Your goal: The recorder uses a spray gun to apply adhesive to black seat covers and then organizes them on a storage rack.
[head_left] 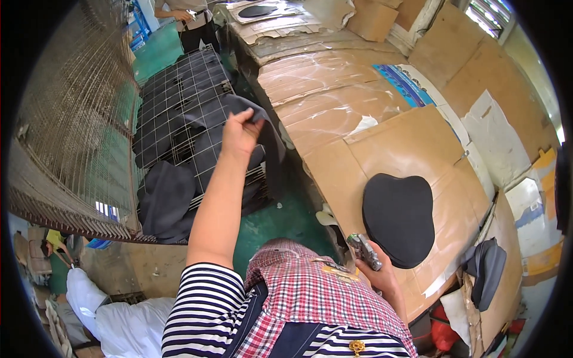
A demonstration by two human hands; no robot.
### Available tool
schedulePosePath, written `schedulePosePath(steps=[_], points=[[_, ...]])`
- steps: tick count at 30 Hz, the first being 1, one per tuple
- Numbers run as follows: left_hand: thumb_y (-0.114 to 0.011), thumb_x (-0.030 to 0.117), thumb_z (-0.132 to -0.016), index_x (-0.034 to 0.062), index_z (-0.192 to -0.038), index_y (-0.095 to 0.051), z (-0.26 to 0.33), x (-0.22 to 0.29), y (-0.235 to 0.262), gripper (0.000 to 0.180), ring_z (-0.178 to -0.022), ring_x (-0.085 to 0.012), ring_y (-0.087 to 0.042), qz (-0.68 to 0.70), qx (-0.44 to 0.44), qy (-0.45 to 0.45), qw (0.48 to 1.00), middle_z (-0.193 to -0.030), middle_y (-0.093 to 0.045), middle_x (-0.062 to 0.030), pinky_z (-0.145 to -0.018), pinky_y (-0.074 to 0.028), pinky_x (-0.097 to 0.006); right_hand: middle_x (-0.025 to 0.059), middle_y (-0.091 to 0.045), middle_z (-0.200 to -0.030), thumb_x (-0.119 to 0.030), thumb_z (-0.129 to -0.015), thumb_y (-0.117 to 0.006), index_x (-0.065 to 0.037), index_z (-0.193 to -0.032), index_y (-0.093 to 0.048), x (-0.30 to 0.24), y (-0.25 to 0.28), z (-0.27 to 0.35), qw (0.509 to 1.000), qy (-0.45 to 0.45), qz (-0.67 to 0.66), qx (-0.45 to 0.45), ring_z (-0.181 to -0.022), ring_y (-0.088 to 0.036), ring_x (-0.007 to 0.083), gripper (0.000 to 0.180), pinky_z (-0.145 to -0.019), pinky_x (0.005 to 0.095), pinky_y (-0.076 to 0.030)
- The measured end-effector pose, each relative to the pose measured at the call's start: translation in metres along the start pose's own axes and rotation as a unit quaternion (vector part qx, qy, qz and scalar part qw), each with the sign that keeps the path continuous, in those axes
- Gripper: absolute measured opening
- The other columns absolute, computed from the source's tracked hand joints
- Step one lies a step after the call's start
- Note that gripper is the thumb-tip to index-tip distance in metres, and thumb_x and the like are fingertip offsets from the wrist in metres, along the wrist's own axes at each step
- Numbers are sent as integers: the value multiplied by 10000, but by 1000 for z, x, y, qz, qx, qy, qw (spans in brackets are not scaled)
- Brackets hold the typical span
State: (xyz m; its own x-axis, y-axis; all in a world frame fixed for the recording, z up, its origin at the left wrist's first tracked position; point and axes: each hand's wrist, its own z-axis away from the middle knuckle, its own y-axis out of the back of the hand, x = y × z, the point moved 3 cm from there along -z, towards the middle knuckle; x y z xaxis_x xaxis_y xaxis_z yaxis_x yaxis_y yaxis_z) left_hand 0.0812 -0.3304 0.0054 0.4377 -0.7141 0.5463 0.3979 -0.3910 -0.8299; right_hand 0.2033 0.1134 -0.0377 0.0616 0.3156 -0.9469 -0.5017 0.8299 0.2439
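Nearest, the right hand (382,271) is closed around a metallic tool (365,253), just beside the black pad (398,218), which lies at one o'clock from it on the cardboard-covered table (334,140). The pad's long axis runs from just short of twelve to just short of six. Farther out, at ten o'clock from the pad and well apart from the right hand, the left hand (242,132) pinches a dark cloth (273,152) that hangs toward five o'clock; the right hand is clearly nearer the pad.
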Motion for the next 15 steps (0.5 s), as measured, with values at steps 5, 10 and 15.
schedulePosePath(steps=[5,10,15], points=[[-491,-125,-800,148,-1214,-438,-36,52,51,499,-1027,-279,-559,-31,-54,-124,990,-1110,-553,-68,-867,-483,-514,34,-600,-886,-62,-784,-721,-19,-1225,-510,-17,-21,-21,999,-24,30,2,-810,-565,107,491,-741,261,-472],[-442,-113,-805,139,-1334,-375,-14,48,162,590,-1177,-297,-491,-91,95,-118,984,-1290,-467,-103,-914,-464,-521,33,-593,-855,-64,-778,-723,-33,-1231,-512,-24,-33,-39,997,-55,49,-18,-782,-560,110,500,-718,263,-471],[-442,-97,-752,219,-1310,-407,20,13,304,642,-1162,-322,-475,-62,314,-41,947,-1319,-429,-84,-884,-466,-552,30,-592,-855,-63,-782,-719,-42,-1245,-509,-42,-48,-57,995,-60,64,-39,-781,-555,109,509,-715,265,-468]])
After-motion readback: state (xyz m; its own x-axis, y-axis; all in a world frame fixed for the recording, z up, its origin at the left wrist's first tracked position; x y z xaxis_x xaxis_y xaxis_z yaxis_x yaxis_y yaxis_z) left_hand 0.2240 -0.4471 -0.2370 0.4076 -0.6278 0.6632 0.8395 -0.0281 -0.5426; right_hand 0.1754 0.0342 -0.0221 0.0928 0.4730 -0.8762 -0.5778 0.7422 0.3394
